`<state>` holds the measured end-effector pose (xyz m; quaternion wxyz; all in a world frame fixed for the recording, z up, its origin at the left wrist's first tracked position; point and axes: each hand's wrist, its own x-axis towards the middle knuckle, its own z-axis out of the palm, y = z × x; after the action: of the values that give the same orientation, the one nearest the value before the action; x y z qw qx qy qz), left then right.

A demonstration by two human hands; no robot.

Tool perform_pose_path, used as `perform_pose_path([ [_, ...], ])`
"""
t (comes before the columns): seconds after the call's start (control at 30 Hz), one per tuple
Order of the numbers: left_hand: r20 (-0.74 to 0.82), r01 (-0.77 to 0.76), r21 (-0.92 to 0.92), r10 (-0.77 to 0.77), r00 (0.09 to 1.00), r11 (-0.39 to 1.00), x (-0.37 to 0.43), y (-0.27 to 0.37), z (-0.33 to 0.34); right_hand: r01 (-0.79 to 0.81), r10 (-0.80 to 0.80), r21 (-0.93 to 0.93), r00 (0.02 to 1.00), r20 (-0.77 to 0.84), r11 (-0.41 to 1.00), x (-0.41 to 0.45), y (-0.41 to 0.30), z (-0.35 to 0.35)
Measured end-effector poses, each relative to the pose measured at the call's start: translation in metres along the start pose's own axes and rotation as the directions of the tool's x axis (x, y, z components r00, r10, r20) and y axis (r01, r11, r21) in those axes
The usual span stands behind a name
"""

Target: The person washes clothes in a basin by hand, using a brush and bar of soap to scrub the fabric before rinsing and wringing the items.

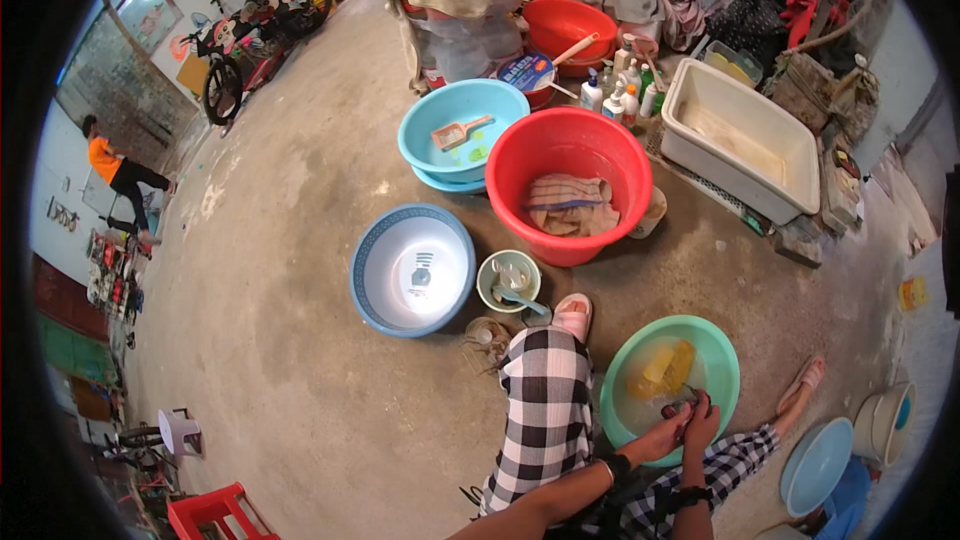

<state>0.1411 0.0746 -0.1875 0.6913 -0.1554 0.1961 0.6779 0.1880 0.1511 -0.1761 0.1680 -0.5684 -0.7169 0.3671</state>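
My left hand (664, 435) and my right hand (701, 424) are close together over the near side of a light green plastic basin (611, 397). Between their fingers is a small dark reddish item (679, 411), partly covered, so its kind is unclear. A thin dark tip pokes out beyond the right fingers. Cloudy water (637, 420) fills the lower part of the basin. Just past my fingers, bright yellow chunks (664, 369) lie in that water. The basin stands on the concrete floor between my legs, which are in black-and-white checked trousers (546, 397).
Ahead are a red tub (510, 199) with wet cloths, a blue-rimmed basin (360, 270), a small pail (484, 292) with a ladle, and light-blue basins (409, 142). Pump bottles (591, 94) and a white rectangular tub (750, 187) stand beyond. A person (112, 165) is far left.
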Motion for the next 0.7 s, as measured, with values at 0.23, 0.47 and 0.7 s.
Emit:
perform_pose_path([
  [0.23,0.036,-0.046,0.003,0.046,0.998,0.999,0.01,-0.004,-0.003,0.135,-0.155,0.209,0.985,0.077,0.968,0.013,0.04,-0.001],
  [0.47,-0.056,0.016,0.005,-0.015,0.998,1.0,0.01,-0.001,-0.011,0.155,-0.181,0.19,0.975,0.126,0.97,-0.037,-0.004,-0.019],
  [0.7,-0.078,-0.031,-0.016,0.03,0.997,0.999,0.01,0.001,-0.003,0.091,-0.129,0.295,0.985,0.112,0.951,-0.047,-0.018,-0.022],
])
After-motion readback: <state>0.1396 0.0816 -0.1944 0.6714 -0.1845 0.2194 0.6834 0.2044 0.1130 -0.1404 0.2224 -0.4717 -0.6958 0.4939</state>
